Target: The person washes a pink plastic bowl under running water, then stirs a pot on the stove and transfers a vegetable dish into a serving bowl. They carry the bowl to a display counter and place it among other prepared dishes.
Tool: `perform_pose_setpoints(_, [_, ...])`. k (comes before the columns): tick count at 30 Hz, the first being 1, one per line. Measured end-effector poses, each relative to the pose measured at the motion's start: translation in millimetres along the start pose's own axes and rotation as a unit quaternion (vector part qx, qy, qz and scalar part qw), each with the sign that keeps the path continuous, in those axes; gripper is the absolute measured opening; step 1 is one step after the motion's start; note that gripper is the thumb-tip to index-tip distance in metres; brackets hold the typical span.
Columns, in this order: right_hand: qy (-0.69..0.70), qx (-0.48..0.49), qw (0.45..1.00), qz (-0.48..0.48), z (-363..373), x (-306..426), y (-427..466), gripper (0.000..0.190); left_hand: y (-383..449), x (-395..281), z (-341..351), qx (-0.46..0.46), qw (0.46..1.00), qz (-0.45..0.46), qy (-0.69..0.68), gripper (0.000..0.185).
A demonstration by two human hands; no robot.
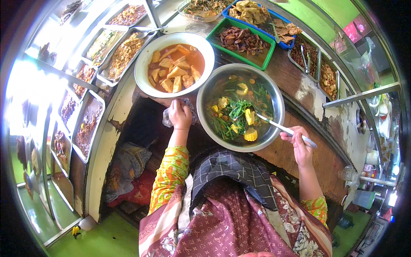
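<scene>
My right hand (298,143) grips the pale handle of a long metal spoon or ladle (266,119). Its far end is down among greens and corn pieces (250,135) in a large steel bowl (280,128) of clear vegetable soup. My left hand (180,113) is closed on a bunched checked cloth (189,107), just below the rim of a white enamel basin (140,77). That basin holds tofu pieces (176,72) in orange-red broth and stands left of the steel bowl, close to it.
A green tray (221,46) of dark cooked food and a blue tray (282,45) of fried food lie beyond the bowls. Metal trays of noodles (125,54) and other dishes line the left. More trays, one with tongs (304,59), stand at the right, near a metal bar (362,94).
</scene>
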State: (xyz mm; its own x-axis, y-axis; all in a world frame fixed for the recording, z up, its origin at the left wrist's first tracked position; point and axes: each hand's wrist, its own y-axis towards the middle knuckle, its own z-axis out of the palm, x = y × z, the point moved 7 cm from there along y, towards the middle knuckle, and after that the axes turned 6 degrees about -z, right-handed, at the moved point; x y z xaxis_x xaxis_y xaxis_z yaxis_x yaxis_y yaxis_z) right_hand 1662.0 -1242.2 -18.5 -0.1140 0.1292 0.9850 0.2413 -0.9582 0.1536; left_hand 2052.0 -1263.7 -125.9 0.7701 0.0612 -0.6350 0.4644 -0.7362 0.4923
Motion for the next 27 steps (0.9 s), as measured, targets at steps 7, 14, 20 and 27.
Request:
perform_pose_setpoints(7, [-0.257,0.162,0.946,-0.111,21.4,48.0,-20.5,0.02,-1.1,0.2,1.0,-0.005,1.0,0.007,0.002,0.008])
perform_pose_setpoints(14, [-0.369,0.154,0.885,-0.238,20.0,34.6,-2.7,0.008,-0.8,-0.9,0.2,-0.015,1.0,0.007,0.001,0.007])
perform_pose_setpoints(20, [-0.409,0.082,0.883,-0.216,5.5,-10.7,26.2,0.006,-0.6,-1.7,-1.1,-0.007,1.0,0.001,0.01,0.007])
perform_pose_setpoints(27, [0.056,-0.161,0.984,0.046,-17.5,-75.0,29.6,0.022,-0.9,-4.0,-1.8,-0.019,1.0,0.012,0.007,0.008])
